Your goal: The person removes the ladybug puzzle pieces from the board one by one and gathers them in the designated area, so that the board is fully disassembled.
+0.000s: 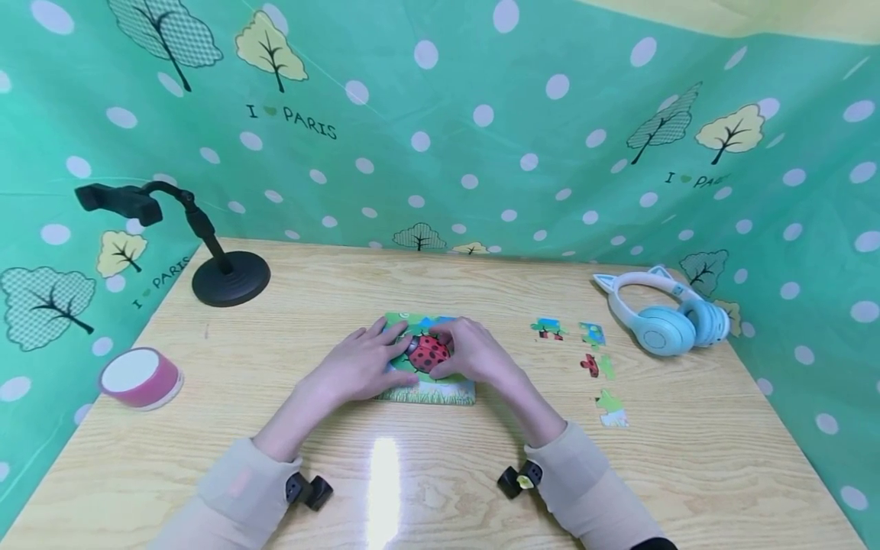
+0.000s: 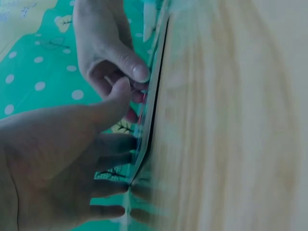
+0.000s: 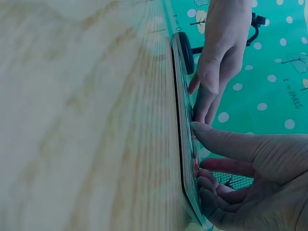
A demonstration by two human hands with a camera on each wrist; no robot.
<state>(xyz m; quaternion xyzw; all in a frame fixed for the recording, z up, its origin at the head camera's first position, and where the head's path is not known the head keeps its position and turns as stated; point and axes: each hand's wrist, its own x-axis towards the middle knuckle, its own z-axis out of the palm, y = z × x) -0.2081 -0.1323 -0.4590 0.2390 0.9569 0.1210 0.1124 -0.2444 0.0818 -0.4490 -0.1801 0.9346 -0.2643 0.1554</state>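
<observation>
A ladybug jigsaw puzzle (image 1: pixel 428 393) lies flat on the table, a red spotted ladybug on green at its middle. My left hand (image 1: pixel 360 363) rests on its left part, fingers spread and fairly straight, with fingertips by the ladybug's head. Over the right part, my right hand (image 1: pixel 474 351) touches the ladybug with thumb and bent fingers held apart. The right wrist view shows that thumb (image 3: pixel 226 142) and the fingers against the puzzle's face. Part of the puzzle's right side is hidden under this hand. To the right lie loose puzzle pieces, among them a green one (image 1: pixel 610 409).
Light blue cat-ear headphones (image 1: pixel 663 328) lie at the table's right. A black phone stand (image 1: pixel 230 279) stands at the back left, and a pink-and-white round object (image 1: pixel 140 378) sits at the left. A green dotted cloth (image 1: pixel 440 183) hangs behind the wooden table (image 1: pixel 440 473).
</observation>
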